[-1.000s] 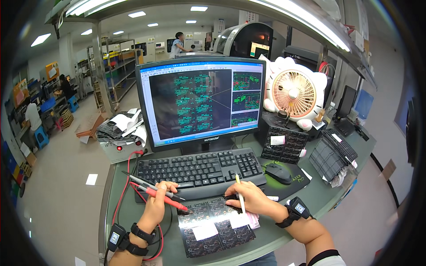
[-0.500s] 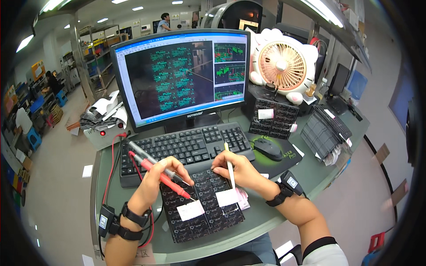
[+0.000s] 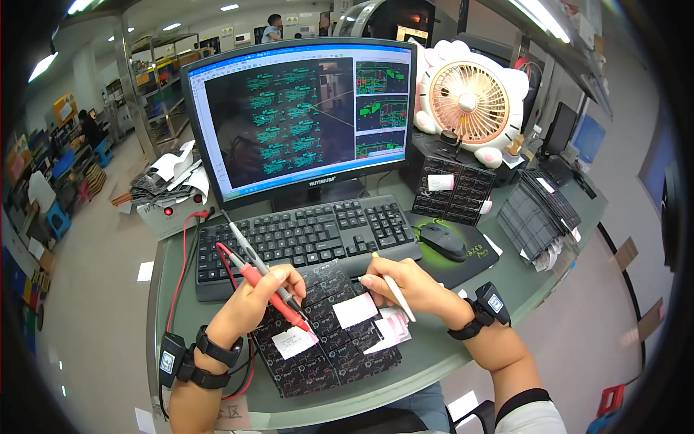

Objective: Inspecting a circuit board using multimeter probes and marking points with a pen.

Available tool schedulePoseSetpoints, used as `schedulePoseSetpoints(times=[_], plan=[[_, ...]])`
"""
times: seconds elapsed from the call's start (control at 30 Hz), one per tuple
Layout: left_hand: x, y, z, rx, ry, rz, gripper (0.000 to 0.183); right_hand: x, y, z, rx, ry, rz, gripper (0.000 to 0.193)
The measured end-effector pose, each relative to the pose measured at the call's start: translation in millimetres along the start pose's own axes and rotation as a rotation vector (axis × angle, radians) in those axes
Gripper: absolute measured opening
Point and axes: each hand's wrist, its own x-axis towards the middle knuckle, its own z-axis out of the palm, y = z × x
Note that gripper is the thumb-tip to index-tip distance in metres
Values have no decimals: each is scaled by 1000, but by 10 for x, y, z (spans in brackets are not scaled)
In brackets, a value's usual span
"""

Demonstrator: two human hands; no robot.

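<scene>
In my left hand (image 3: 262, 298), closed, are two test probes: a red probe (image 3: 273, 295) and a grey-and-black probe (image 3: 249, 247). Their tips point down at a black circuit board panel (image 3: 347, 358) lying on the table before me; whether they touch it I cannot tell. My right hand (image 3: 405, 286) is closed round a thin off-white pen-like stick (image 3: 395, 295), its fingertips near the panel's upper right edge. White paper labels lie on the panel, one label (image 3: 295, 342) under the red tip and another label (image 3: 355, 310) right of it. Pinkish paper slips (image 3: 391, 330) lie at its right side.
Behind the panel is a black keyboard (image 3: 303, 239), with a monitor (image 3: 289, 123) beyond. To the right are a mouse (image 3: 443, 241), an upright board stack (image 3: 454, 192), more boards (image 3: 538, 217) and a white fan (image 3: 473, 105). Red probe cable (image 3: 176, 278) runs along the left.
The right hand has shifted right and slightly down, and its stick leans more. The panel's right part has turned, its label moving up and left. Both probes are still in the left hand.
</scene>
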Motion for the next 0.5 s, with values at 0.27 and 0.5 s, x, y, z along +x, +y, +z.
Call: schedulePoseSetpoints(times=[0.27, 0.5], plan=[[3, -3, -57, 7, -83, -3, 50, -38, -72, 181, -100, -173, -604, 18], [-55, 157, -101, -24, -239, 26, 50, -105, -205, 252, -352, -182, -661, 24]])
